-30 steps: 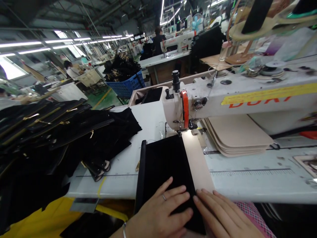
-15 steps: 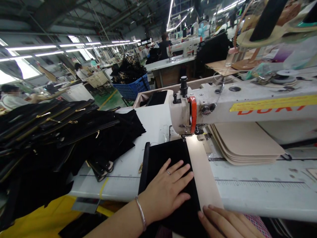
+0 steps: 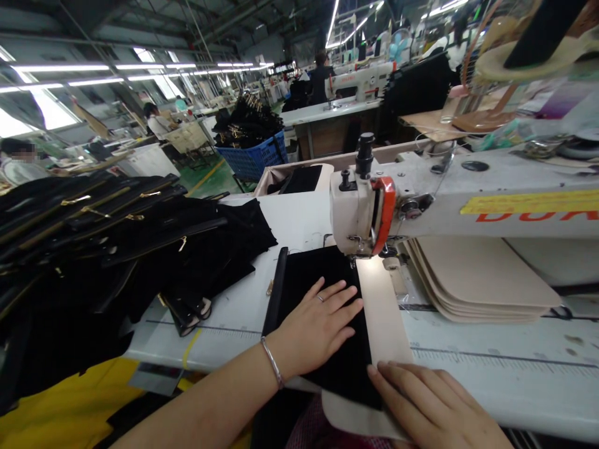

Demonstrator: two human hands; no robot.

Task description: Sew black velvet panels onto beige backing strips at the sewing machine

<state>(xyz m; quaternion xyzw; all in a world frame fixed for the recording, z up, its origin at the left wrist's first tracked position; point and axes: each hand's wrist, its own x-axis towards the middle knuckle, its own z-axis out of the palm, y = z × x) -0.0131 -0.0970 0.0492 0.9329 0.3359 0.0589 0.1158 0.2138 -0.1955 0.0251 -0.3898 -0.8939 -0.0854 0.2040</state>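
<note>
My left hand point(image 3: 318, 327) lies flat with fingers spread on a black fabric piece point(image 3: 309, 268). The fabric rests over a beige panel point(image 3: 386, 324), whose right strip and rounded near corner show. A dark zipper edging point(image 3: 275, 290) with a gold puller point(image 3: 270, 287) runs along the fabric's left side. My right hand point(image 3: 430, 399) rests with outstretched fingers on the near part of the panel, its tips touching the fabric's right edge. Ahead of both hands, the sewing machine head point(image 3: 358, 218) stands over the line where fabric and panel meet; its needle is hard to make out.
Black zippered pieces point(image 3: 140, 231) are heaped on the left of the table point(image 3: 477, 374). Stacked beige panels point(image 3: 486, 274) lie under the machine arm point(image 3: 524, 193). Behind are a beige bin point(image 3: 266, 181), a blue crate point(image 3: 253, 156) and co-workers at other stations.
The fabric and panel have slid forward under the machine head, and the panel's near rounded edge has come into view. Both hands have moved forward slightly. The view has shifted a little left.
</note>
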